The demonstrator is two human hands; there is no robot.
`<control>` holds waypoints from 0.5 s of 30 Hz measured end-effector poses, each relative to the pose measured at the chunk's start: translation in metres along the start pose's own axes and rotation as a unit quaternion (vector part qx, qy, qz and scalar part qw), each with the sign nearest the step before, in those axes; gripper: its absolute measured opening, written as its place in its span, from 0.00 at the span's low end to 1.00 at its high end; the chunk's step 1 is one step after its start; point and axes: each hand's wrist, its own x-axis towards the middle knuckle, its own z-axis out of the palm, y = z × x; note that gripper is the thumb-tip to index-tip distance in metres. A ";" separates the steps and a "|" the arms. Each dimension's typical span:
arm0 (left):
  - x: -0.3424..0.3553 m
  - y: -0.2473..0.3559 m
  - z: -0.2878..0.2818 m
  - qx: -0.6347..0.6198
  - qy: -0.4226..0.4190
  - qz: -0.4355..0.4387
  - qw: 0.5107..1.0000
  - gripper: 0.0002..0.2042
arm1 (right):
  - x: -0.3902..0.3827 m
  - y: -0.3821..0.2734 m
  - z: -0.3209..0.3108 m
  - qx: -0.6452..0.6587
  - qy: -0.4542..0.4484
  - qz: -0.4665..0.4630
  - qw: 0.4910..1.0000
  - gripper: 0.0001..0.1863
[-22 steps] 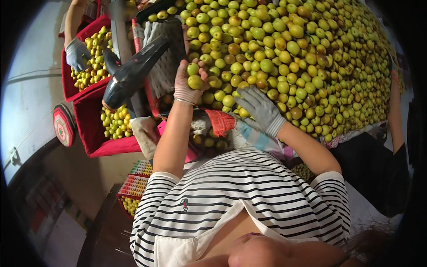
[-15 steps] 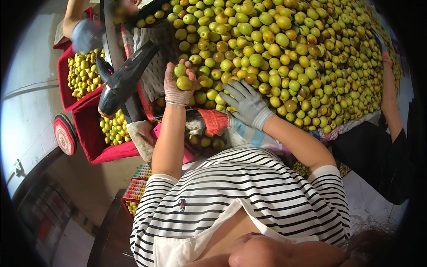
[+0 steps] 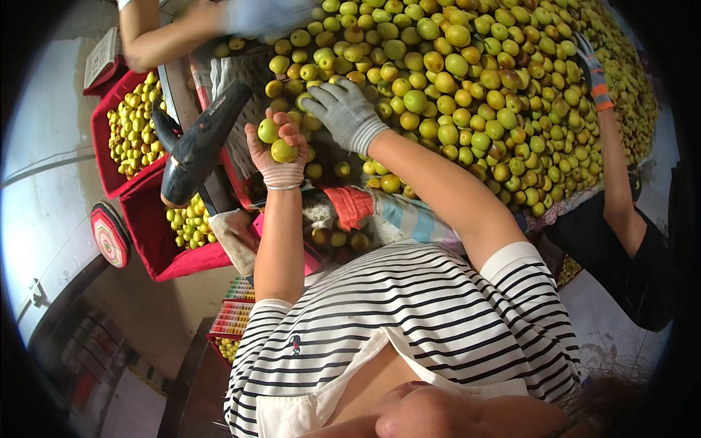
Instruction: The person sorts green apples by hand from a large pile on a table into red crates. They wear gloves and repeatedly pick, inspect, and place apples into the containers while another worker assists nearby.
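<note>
My left hand (image 3: 276,157) is palm up, in a pale glove with a striped cuff and bare fingertips. Its fingers curl round two yellow-green jujubes (image 3: 284,150), one above the other. Just to its right, my right hand (image 3: 347,115) wears a grey knit glove and reaches over the near left edge of a big heap of jujubes (image 3: 467,80). The right hand's fingers stretch out over the fruit, palm down; nothing shows held, though the underside is hidden.
A black hair-dryer-shaped thing (image 3: 201,142) lies left of my left hand. Beyond it stand red-lined crates (image 3: 150,252) of jujubes and a round striped cushion (image 3: 109,233). A co-worker's blurred blue glove (image 3: 266,13) crosses the far left; another's orange-banded glove (image 3: 595,77) touches the heap's right side.
My left hand has moved slightly left and nearer with the two jujubes. My right hand has shifted left and farther over the heap. The far-left co-worker's arm has swept right.
</note>
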 end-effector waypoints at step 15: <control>-0.001 -0.002 0.007 -0.019 0.000 0.024 1.000 0.20 | 0.014 0.014 0.026 0.115 -0.032 -0.017 0.993 0.43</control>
